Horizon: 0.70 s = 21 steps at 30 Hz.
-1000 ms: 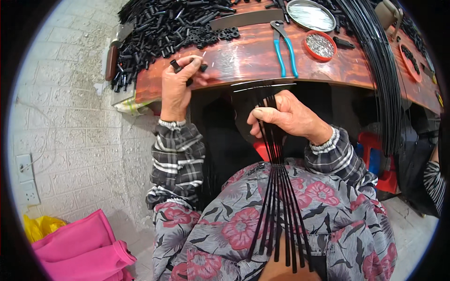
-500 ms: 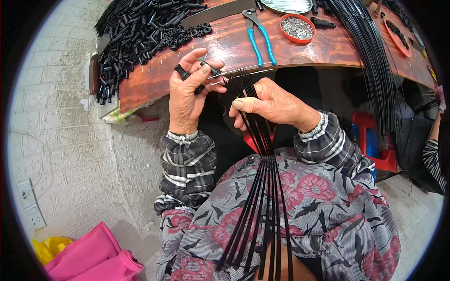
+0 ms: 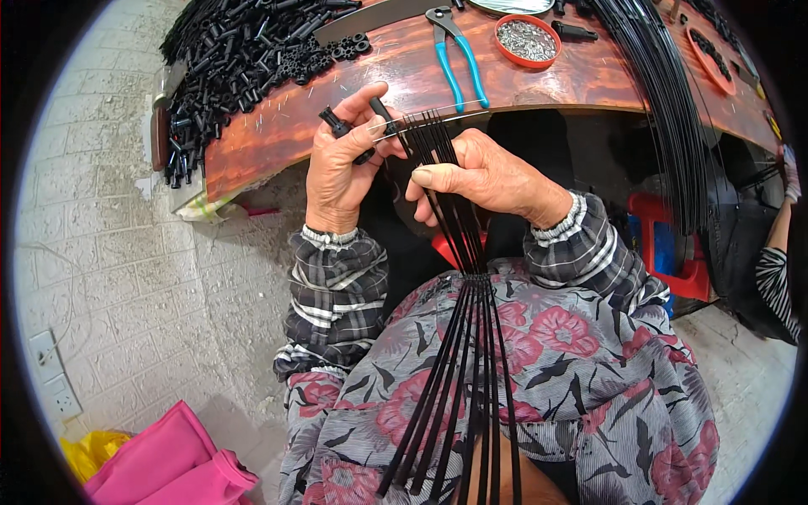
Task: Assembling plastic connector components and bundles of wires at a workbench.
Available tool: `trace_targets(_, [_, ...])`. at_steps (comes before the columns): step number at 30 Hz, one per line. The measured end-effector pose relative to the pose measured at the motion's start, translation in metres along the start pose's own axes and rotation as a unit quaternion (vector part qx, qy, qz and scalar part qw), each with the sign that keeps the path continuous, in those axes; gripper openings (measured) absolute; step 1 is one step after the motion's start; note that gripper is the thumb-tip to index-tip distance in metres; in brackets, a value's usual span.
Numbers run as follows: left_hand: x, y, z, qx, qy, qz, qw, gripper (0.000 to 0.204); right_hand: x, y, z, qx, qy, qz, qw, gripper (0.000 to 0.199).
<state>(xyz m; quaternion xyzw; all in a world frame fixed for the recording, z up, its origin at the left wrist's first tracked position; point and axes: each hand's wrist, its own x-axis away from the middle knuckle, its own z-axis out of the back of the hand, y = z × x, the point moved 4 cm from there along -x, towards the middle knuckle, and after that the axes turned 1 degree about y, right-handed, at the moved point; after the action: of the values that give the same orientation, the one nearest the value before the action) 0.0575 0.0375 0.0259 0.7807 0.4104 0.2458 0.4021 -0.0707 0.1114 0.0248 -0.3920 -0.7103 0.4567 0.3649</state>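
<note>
My left hand (image 3: 332, 189) is closed, pinching a small black plastic tube (image 3: 382, 111) between thumb and fingers beside the rib tips. A second ridged black plastic piece (image 3: 333, 121) lies in the same hand. A thin pale wire (image 3: 454, 114) runs from near my left fingertips past the rib tips. My right hand (image 3: 501, 185) grips a fanned bundle of thin black ribs (image 3: 461, 231), like those of an umbrella, with its thumb across them. The ribs meet at a narrow joint over my lap, and thicker lengths spread below it. Whether the wire passes through the tips I cannot tell.
On the reddish wooden table (image 3: 252, 139) lie a heap of black plastic parts (image 3: 244, 63), blue-handled pliers (image 3: 459, 63) and a red dish of small metal bits (image 3: 528, 42). Long black rods (image 3: 673, 143) hang over its edge. A red stool (image 3: 686, 278) and another person's arm (image 3: 780, 223) are at right.
The tube in my left fingers has turned more upright and sits closer to the rib tips. The wire slants more. My right hand keeps its grip while the whole view has shifted slightly.
</note>
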Motion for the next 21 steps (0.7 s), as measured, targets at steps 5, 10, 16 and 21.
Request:
trace_targets(5, [-0.0017,-0.0048,0.003,0.01,0.002,-0.004,1.0,0.036,-0.0009,0.0016,0.0,0.008,0.002,-0.003,1.0,0.028])
trace_targets(10, [-0.0003,-0.0035,0.0,0.018,-0.009,-0.009,1.0,0.035,-0.0012,0.0029,0.0015,0.016,-0.005,0.0,1.0,0.029])
trace_targets(16, [0.0026,-0.0024,-0.0008,0.009,0.02,0.0,1.0,0.036,-0.0016,0.0015,0.0008,0.022,-0.001,0.001,1.0,0.028])
trace_targets(21, [0.0039,-0.0002,0.0005,-0.017,0.052,-0.008,0.998,0.034,-0.0025,-0.0006,-0.0008,0.025,-0.002,0.004,1.0,0.029])
